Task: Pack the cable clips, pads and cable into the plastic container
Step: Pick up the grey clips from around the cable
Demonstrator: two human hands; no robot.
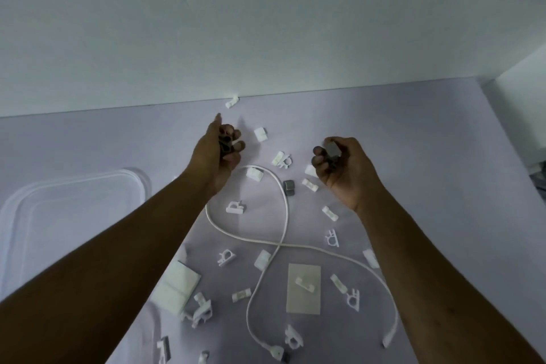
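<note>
Both hands are hovering above the pale bench (413, 133). The left hand (220, 151) is curling closed around a few small dark clips, and the right hand (342, 168) is clenching a grey clip (332, 148) between thumb and fingers. Below them the white cable (283, 216) is lying in a loose figure-eight across the bench, with white cable clips scattered all around it and one more dark clip (289, 188) just beside its loop. A rectangular pad (303, 292) is resting near the cable's lower loop. The clear plastic container (59, 216) is sitting at the far left, partly hidden under the left forearm.
</note>
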